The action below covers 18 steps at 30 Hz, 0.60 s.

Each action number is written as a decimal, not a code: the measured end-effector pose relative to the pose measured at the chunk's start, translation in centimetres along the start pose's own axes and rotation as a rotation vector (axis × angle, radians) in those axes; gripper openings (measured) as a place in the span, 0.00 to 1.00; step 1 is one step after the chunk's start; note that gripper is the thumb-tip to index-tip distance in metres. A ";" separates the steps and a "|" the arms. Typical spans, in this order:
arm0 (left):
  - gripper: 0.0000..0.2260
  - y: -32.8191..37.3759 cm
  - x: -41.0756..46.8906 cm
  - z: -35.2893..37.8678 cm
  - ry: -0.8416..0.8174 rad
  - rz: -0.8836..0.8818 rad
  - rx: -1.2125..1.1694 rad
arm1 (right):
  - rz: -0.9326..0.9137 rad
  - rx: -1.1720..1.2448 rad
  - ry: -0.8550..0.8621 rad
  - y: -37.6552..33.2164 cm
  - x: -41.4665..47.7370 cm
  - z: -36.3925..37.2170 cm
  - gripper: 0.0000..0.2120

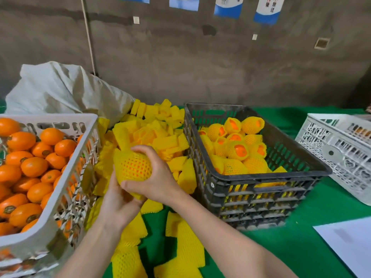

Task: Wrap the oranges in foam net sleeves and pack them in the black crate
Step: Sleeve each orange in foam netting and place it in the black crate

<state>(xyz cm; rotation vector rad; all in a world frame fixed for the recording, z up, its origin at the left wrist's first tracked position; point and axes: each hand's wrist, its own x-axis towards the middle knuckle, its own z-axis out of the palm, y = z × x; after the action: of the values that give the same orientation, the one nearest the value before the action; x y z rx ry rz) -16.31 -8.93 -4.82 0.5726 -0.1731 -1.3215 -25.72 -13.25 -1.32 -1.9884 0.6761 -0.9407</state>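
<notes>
Both hands hold one orange in a yellow foam net sleeve [133,165] above the pile of loose yellow sleeves [160,135]. My left hand [118,199] cups it from below. My right hand [155,173] grips it from the right side, fingers curled over the top and thumb under it. The black crate [261,177] stands to the right and holds several sleeved oranges [236,149]. A white crate [52,215] on the left is full of bare oranges [34,166].
A second white crate [341,155] sits at the far right on the green table cover [297,247]. White paper [351,241] lies at the front right. A pale sack [60,89] leans against the grey wall behind the sleeves.
</notes>
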 end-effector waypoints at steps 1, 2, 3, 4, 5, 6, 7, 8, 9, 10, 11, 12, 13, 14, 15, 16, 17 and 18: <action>0.17 -0.1 0.1 0.2 0.028 -0.015 0.027 | 0.059 0.131 0.033 -0.2 0.2 -0.7 0.28; 0.16 -0.4 0.3 0.6 0.042 -0.022 0.055 | 0.116 0.253 0.073 -0.4 0.5 -1.6 0.26; 0.14 -0.7 0.4 1.3 0.039 -0.015 0.095 | 0.161 0.336 0.128 -0.6 0.9 -2.6 0.24; 0.11 -1.3 0.7 2.1 0.024 0.019 0.171 | 0.179 0.359 0.199 -0.7 1.3 -3.9 0.22; 0.08 -2.2 1.0 3.1 0.008 0.086 0.296 | 0.165 0.337 0.278 -0.7 1.7 -5.3 0.21; 0.07 -3.2 1.2 4.1 -0.008 0.177 0.473 | 0.128 0.296 0.355 -0.7 1.9 -6.7 0.21; 0.08 -4.2 1.3 5.3 -0.047 0.289 0.685 | 0.084 0.245 0.426 -0.6 2.2 -8.4 0.22; 0.08 -5.2 1.4 6.3 -0.122 0.424 0.921 | 0.049 0.172 0.492 -0.3 2.4 -10.1 0.23; 0.08 -6.2 1.6 7.1 -0.217 0.576 1.148 | 0.030 0.077 0.551 0.2 2.6 -11.9 0.25; 0.09 -7.2 1.8 7.6 -0.326 0.727 1.341 | 0.040 -0.035 0.594 0.9 2.8 -13.7 0.26; 0.11 -8.3 1.9 7.9 -0.437 0.846 1.495 | 0.078 -0.149 0.606 1.7 3.0 -15.5 0.27; 0.12 -9.2 2.1 8.1 -0.513 0.907 1.617 | 0.144 -0.251 0.577 2.6 3.3 -17.2 0.29; 0.12 -9.9 2.1 8.2 -0.544 0.935 1.710 | 0.225 -0.348 0.515 3.6 3.7 -18.7 0.31; 0.11 -10.3 1.9 8.2 -0.543 0.961 1.765 | 0.309 -0.447 0.430 4.5 3.9 -19.7 0.34; 0.10 -10.6 1.9 8.2 -0.524 0.978 1.783 | 0.378 -0.548 0.337 5.3 4.1 -20.3 0.36; 0.10 -10.7 1.8 8.0 -0.511 0.983 1.784 | 0.423 -0.637 0.258 6.0 4.4 -20.5 0.38; 0.10 -10.7 1.8 7.9 -0.502 0.989 1.781 | 0.436 -0.700 0.205 6.6 4.7 -20.4 0.38; 0.10 -10.8 1.7 7.8 -0.502 0.990 1.782 | 0.434 -0.736 0.175 7.1 4.9 -20.2 0.38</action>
<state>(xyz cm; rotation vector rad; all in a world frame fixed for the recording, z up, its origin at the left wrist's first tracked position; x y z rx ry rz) -28.58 -14.30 -3.78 1.3180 -1.8793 0.0226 -40.02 -29.48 2.31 -2.2257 1.6619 -0.6453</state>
